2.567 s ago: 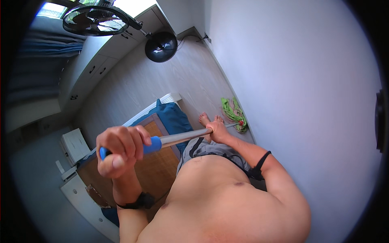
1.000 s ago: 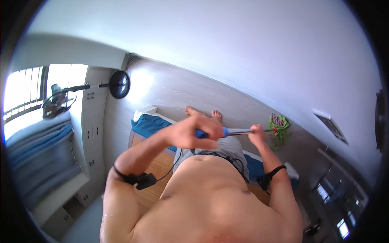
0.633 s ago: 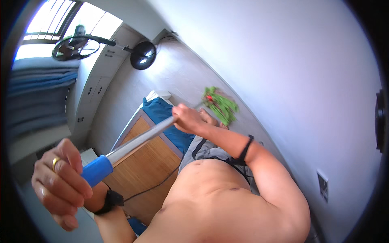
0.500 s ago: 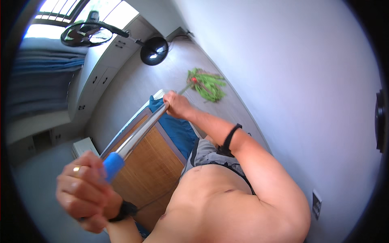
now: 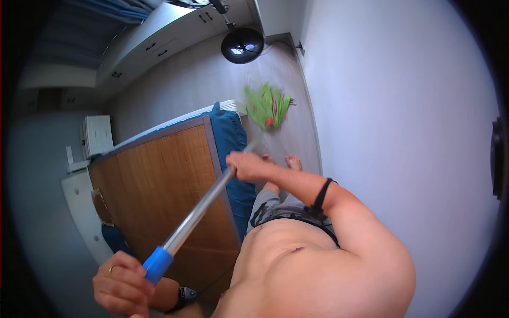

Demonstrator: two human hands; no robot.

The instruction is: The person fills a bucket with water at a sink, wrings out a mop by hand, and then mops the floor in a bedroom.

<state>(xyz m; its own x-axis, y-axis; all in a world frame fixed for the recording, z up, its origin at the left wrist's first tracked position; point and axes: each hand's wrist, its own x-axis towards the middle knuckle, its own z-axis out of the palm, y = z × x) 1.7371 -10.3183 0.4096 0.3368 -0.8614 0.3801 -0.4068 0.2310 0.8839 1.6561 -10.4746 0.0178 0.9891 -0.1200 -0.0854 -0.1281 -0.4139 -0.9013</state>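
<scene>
My left hand [image 5: 122, 283], with a ring on one finger, is closed round the top end of a mop at the blue grip [image 5: 158, 264]. Farther down, my right hand [image 5: 248, 165] wraps the mop's metal pole [image 5: 199, 212]. The pole slants away from me over the bed's corner. On the floor, the mop's green strand head [image 5: 268, 106] fans out away from me from a red joint [image 5: 269, 122]. The strands and lower pole are blurred by motion.
A bed with a brown woven mat [image 5: 164, 180] and blue sheet [image 5: 236, 175] stands on the left. A black round fan base [image 5: 242, 45] rests on the floor beyond. White cabinets [image 5: 154, 50] line the far left; a pale wall [image 5: 392, 106] runs along the right.
The mop head has come nearer to my feet, and its strands now trail away from me instead of to the right. My view has turned, showing more of the bed.
</scene>
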